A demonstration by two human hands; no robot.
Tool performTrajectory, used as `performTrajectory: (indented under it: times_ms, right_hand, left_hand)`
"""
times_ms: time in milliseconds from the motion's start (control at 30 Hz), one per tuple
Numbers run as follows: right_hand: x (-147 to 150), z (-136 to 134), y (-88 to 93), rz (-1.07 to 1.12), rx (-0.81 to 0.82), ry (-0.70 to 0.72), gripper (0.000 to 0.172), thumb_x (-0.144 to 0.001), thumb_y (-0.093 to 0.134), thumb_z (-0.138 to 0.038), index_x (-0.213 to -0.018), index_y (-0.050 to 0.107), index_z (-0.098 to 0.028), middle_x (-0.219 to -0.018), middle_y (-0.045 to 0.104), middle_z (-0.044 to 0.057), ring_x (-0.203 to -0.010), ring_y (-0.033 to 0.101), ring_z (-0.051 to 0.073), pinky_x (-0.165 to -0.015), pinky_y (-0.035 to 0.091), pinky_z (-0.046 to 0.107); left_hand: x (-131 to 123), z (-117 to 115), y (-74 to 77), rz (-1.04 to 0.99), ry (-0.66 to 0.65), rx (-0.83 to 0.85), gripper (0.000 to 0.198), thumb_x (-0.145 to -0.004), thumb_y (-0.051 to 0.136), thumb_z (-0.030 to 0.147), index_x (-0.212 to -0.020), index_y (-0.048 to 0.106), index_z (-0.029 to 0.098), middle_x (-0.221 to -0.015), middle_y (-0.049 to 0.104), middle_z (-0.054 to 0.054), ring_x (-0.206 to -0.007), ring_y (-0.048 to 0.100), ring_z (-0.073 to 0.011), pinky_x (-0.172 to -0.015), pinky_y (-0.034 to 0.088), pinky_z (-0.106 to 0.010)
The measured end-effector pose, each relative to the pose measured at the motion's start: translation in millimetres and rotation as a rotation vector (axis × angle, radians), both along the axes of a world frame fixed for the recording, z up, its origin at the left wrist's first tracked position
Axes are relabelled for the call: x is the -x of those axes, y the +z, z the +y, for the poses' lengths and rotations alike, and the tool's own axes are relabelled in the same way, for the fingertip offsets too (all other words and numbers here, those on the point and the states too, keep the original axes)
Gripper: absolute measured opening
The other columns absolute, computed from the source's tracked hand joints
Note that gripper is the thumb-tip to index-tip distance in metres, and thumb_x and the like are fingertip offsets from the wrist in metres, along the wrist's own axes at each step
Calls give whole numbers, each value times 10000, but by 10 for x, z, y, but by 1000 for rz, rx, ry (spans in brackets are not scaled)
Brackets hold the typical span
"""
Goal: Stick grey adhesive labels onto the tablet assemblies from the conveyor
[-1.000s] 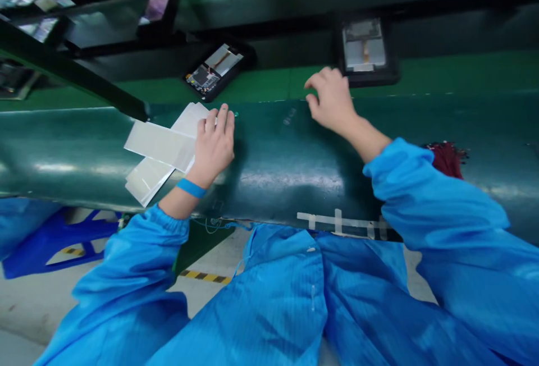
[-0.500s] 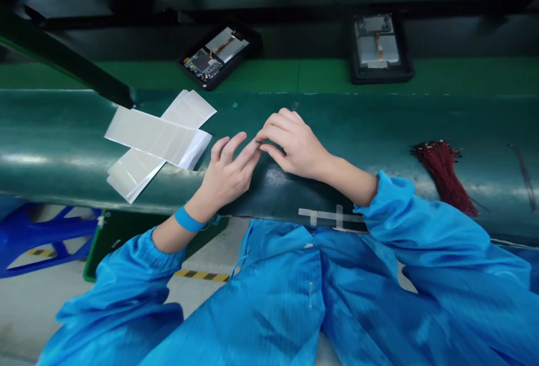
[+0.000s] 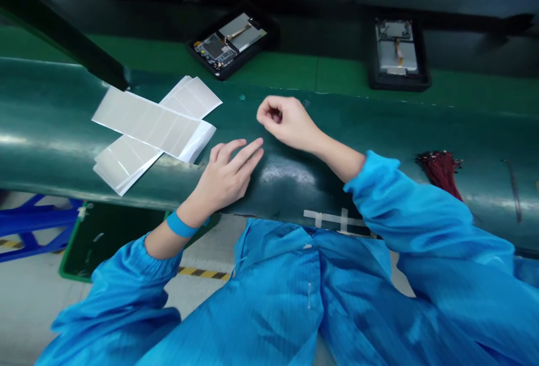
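Just above the green bench surface (image 3: 370,130), my left hand (image 3: 227,178) is open, its fingers stretched out and slightly parted. A blue band (image 3: 181,224) circles that wrist. My right hand (image 3: 292,122) is held higher and a little to the right, with thumb and index finger pinched together and the other fingers curled in. Whatever the pinch holds, if anything, is too small to make out. The two hands are apart. Left of them lie crossed pale label sheets (image 3: 147,122) on white backing, the nearest things to my left hand.
Two opened electronic devices in black trays, one angled (image 3: 231,40) and one upright (image 3: 398,54), sit on the green strip beyond the bench. A bundle of dark red wires (image 3: 440,172) lies at right. A dark post (image 3: 101,63) slants in at left; a green bin (image 3: 113,237) stands below.
My right hand has lifted away from the left fingertips, and its pinch has tightened. My left hand remains stretched out. The view has shifted slightly.
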State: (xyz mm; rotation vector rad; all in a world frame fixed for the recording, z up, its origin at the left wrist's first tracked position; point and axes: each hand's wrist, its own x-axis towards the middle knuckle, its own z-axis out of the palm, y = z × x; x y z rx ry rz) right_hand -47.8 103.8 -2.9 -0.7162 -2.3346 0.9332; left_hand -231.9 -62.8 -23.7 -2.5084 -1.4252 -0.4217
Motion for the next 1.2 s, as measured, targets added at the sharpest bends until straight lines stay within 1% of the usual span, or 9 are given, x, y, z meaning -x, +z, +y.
performTrajectory:
  times_ms: [133,267,400,567,667,767,933,1067,1200]
  right_hand:
    - [578,452,-109,-280,-351,-140,235,-1027,430,-126,-1037,654,-196,-1164,693,119,-1125,570,255,-923,428,392]
    - [882,649,-210,-566,-542,31,377,-1017,368,-43,-1144,713,-126,-1278,693,172,-1223,542,291,-860,407,416]
    - [768,759,-260,-620,-543,116,293,-1023,486,-93,-1055,769,-162,-1158,733,117,-1133,547,265,-837,378,402]
    - [518,808,-340,-504,-343,52,468,-1024,374,-80,-1246,767,-201,-1233,736,108,-1110,567,285,-894,398,429]
    - [450,682,-365,-393,-253,-30,454,-1038,377,-115,-1264,763,-189,-1224,735,123,-1143,593,305,-991,426,458]
    - [367,439,-291,-275,-192,-63,396,-1029,435,-126,-1245,765,-161,-1239,740,130,-1153,624,299,-1053,447,455]
    - [-143,-52,-110,-173,-197,47,340,-1031,487,-133,-1224,767,-131,-1200,755,127,-1105,647,266,-1048,486,424]
    - [-928,-335,-123,-151,-204,68,302,-1058,487,-157,-1174,766,-157,-1128,759,114,-1030,660,236,-985,526,409]
    - [-1676,-572,-190,-33,-126,-81,298,-1070,467,-160,-1093,764,-152,-1049,775,106,-982,678,210,-947,553,379]
  left_hand:
    - [41,-134,30,-13,42,-15,631,-964,588,120,-1574,483,241,-1621,543,-115,-1356,538,-374,-1016,491,-546]
    - [167,-317,63,-72,97,-7,720,-930,639,100,-1599,436,276,-1613,535,-141,-1383,514,-381,-1074,502,-571]
    - [401,-501,59,-132,179,-12,717,-910,663,103,-1562,479,336,-1594,525,-139,-1405,497,-389,-1078,506,-604]
    - [539,-462,78,-264,227,-46,463,-895,660,116,-1319,664,301,-1508,586,-128,-1347,529,-381,-1067,496,-603]
    - [515,-37,114,-401,310,-48,293,-918,621,161,-1162,729,282,-1346,683,-113,-1247,583,-344,-1089,465,-576]
    - [526,729,127,-363,469,118,255,-972,532,197,-1111,742,236,-1210,714,-124,-1181,602,-317,-1104,446,-516]
    - [530,1892,225,-80,665,354,346,-1019,511,303,-1261,651,99,-1422,608,-188,-1328,507,-332,-1155,418,-498]
    - [475,2208,279,-34,569,378,375,-1017,542,474,-982,579,102,-1312,626,-221,-1315,506,-372,-1177,396,-640]
    - [458,2315,270,22,514,383,447,-983,517,577,-822,429,170,-1104,612,-153,-1208,519,-336,-1161,414,-630]
